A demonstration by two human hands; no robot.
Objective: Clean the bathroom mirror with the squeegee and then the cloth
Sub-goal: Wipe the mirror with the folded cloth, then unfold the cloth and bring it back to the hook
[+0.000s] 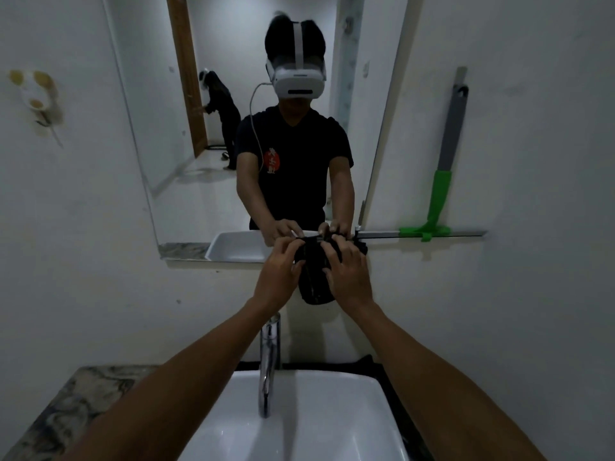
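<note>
Gripping dark cloth (312, 277) in both hands, left (278, 272), right (349, 274), above sink (299, 427)

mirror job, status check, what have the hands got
Left hand and right hand both on the dark cloth, bunched at the mirror bottom edge. Squeegee resting against the wall, right of mirror. Nothing in the way.

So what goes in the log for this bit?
both hands gripping black cloth | at mirror bottom edge | squeegee against wall, untouched
</note>
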